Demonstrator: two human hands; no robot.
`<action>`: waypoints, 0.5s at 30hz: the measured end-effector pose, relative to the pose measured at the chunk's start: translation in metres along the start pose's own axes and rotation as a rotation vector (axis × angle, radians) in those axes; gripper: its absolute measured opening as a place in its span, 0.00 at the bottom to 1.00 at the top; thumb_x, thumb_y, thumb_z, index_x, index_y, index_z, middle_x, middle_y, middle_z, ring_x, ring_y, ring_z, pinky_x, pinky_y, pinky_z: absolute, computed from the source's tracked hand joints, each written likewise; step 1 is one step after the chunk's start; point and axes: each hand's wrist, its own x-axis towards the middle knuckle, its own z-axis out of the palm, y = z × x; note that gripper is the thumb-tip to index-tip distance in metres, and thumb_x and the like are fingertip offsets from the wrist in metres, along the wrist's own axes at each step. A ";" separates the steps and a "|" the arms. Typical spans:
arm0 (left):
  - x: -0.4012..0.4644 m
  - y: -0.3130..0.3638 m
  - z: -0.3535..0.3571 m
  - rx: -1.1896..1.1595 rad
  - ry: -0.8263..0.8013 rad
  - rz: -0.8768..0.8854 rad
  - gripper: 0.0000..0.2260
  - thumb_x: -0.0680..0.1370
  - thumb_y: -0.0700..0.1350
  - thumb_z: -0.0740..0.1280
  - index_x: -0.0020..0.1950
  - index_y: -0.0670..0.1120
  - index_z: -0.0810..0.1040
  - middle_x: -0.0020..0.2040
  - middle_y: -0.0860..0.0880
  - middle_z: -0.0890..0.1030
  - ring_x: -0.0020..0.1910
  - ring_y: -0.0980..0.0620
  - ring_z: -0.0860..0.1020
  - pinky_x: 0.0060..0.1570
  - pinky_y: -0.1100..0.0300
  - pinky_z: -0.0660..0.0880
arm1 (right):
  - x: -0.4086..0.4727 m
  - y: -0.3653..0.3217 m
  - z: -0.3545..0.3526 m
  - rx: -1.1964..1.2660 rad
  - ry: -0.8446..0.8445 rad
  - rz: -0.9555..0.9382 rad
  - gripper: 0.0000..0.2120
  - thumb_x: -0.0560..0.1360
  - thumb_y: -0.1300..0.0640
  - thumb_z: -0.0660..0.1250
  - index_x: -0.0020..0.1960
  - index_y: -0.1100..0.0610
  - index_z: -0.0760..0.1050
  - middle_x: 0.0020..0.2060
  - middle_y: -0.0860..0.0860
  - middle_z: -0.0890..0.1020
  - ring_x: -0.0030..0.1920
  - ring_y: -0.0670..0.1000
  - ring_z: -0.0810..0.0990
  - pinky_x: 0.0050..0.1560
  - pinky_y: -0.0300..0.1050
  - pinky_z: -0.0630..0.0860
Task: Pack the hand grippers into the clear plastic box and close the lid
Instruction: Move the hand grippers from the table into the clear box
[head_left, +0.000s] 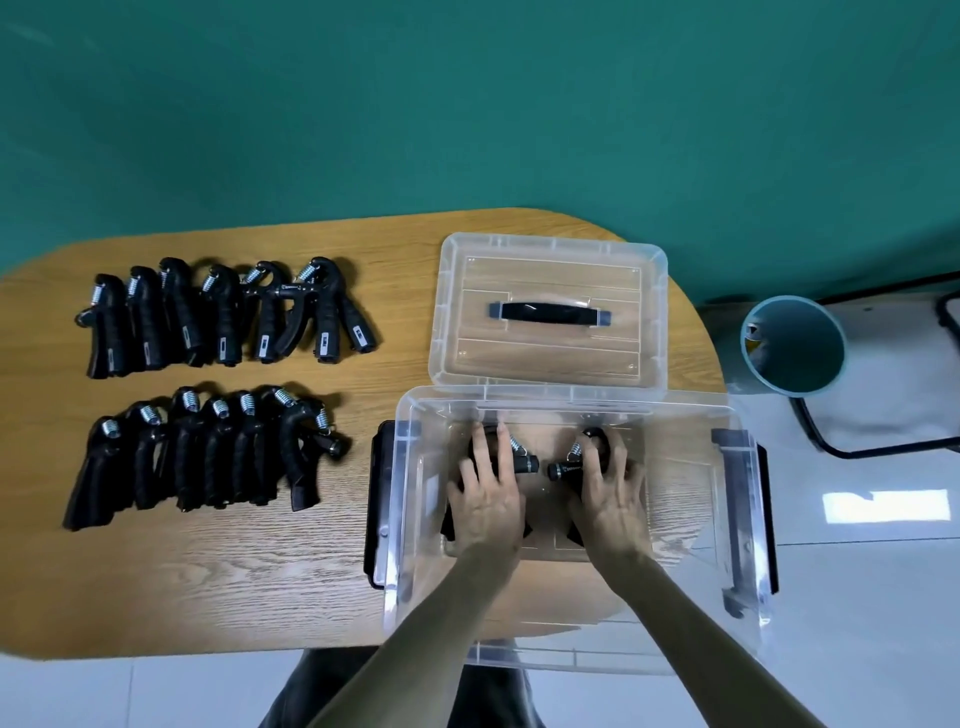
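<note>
**Both hands down in the box, one hand gripper under each**

The clear plastic box (737, 410) stands open at the right end of the wooden bench (218, 566), its near edge hanging past the bench's rim. Both forearms reach down into it. The left hand (488, 493) lies over a black hand gripper (524, 460) on the box floor, fingers spread across its handles; the spring and the adjusting knob poke out just right of the fingertips. The right hand (610, 493) covers a second hand gripper (563, 469) in mirror fashion, its knob pointing left so that the two knobs face each other, close but apart, in the middle of the box. Each grip is laid on its gripper with fingers curved over the handles; whether the fingers are clenched around them or only pressing down, I cannot tell.

The lid (550, 249), clear with a black carry handle (548, 313), lies flat on the bench just behind the box, touching its far rim. To the left, well apart from the box, two rows of hand grippers wait: a far row (223, 317) and a near row (208, 457), springs toward the far side. A round teal bin (792, 345) stands on the floor beyond the bench's right end.
</note>
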 end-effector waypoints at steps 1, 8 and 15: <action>0.000 0.000 0.000 -0.010 0.007 0.001 0.46 0.71 0.49 0.77 0.83 0.45 0.56 0.79 0.39 0.62 0.51 0.44 0.73 0.44 0.48 0.79 | 0.000 0.001 0.001 -0.004 0.004 -0.004 0.50 0.69 0.72 0.70 0.80 0.48 0.47 0.78 0.54 0.44 0.63 0.65 0.65 0.59 0.58 0.75; -0.004 0.000 -0.002 -0.060 0.011 0.007 0.42 0.80 0.46 0.68 0.83 0.47 0.42 0.83 0.39 0.48 0.61 0.42 0.71 0.55 0.47 0.77 | 0.000 -0.002 -0.009 -0.018 0.003 0.006 0.42 0.78 0.63 0.66 0.79 0.44 0.43 0.76 0.52 0.44 0.66 0.64 0.63 0.64 0.62 0.73; -0.025 -0.001 -0.032 -0.141 -0.067 0.105 0.43 0.81 0.42 0.63 0.80 0.46 0.30 0.80 0.42 0.30 0.81 0.38 0.48 0.74 0.38 0.61 | -0.021 -0.023 -0.048 -0.026 0.102 0.000 0.27 0.83 0.50 0.56 0.80 0.48 0.53 0.77 0.59 0.57 0.65 0.63 0.66 0.61 0.62 0.70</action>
